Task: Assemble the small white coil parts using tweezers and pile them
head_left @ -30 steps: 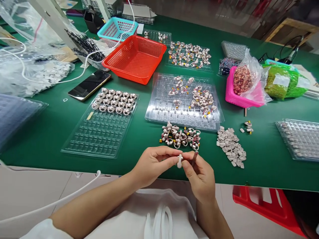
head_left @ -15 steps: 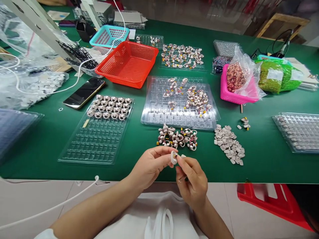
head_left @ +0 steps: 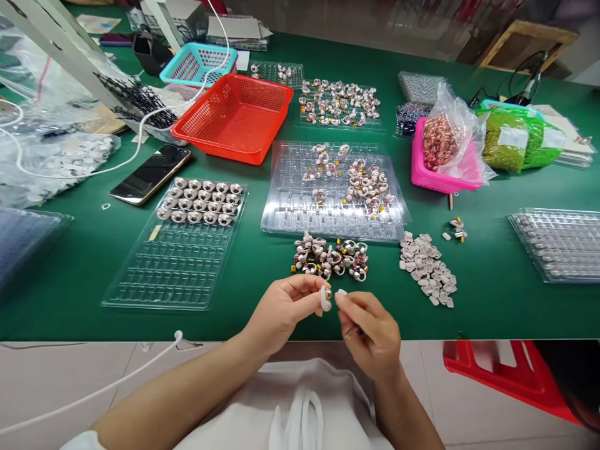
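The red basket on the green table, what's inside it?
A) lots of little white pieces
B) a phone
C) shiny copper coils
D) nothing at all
D: the red basket shows only its bare mesh floor, while the phone lies on the green table beside it and the copper coils sit bagged in the pink basket.

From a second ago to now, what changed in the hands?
The brown stick-like piece seen at the right hand is gone from view; a small pale cap sits at its fingertips. The left hand still pinches the small white earpiece-like part. Clear plastic trays unchanged.
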Available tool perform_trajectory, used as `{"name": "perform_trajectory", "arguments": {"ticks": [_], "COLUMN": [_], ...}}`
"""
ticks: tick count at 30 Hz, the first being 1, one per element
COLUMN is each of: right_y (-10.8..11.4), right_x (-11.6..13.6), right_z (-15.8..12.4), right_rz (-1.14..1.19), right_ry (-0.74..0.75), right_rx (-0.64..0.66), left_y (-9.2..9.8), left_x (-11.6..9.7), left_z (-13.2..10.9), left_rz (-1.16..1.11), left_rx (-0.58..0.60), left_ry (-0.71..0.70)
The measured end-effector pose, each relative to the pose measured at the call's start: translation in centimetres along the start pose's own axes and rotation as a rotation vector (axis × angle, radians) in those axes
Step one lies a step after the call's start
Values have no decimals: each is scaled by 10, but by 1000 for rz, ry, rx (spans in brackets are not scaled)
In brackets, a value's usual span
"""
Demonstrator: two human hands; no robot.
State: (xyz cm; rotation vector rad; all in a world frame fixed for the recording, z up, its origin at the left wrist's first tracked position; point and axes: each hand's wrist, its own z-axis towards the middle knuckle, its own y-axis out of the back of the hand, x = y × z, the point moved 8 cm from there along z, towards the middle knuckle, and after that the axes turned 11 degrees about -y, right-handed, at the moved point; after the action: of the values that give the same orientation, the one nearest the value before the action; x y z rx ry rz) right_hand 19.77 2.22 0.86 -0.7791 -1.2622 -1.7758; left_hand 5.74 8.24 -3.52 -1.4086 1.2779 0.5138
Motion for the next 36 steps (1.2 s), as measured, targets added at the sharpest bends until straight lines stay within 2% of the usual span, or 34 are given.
{"name": "perform_trajectory", "arguments": {"ticks": [3, 6, 11, 14, 17, 21, 25, 30, 33, 36], "right_y": [28, 37, 6, -11, -19, -21, -22, -20, -11, -3], "right_x": [-21, -32, -30, -30, -31, -32, -33, -34, -34, -38], "right_z": [1, 3, 10, 14, 15, 15, 12, 7, 6, 3], "right_rz": [-113, -244, -401, -506, -576, -614, -576, -473, -297, -36], "right_ry": [-199, -261, -203, -226, -249, -228, -207, -234, -320, -474], "right_rx": [-115, -95, 109, 186, 220, 196, 164, 196, 150, 74], "left_y": [4, 6, 0, -1, 5, 12, 10, 3, 2, 2], "left_x": [1, 4, 11, 11, 5, 0, 4, 4, 1, -2], "left_z": [2, 5, 11, 13, 12, 11, 10, 7, 5, 3], "left_rz": [54, 89, 40, -43, -113, -165, -231, -300, -298, -288], "left_rx": [13, 12, 1, -24, -60, -66, -19, 42, 49, 30], "left_ry": [-17, -21, 14, 49, 59, 68, 124, 162, 137, 120]}}
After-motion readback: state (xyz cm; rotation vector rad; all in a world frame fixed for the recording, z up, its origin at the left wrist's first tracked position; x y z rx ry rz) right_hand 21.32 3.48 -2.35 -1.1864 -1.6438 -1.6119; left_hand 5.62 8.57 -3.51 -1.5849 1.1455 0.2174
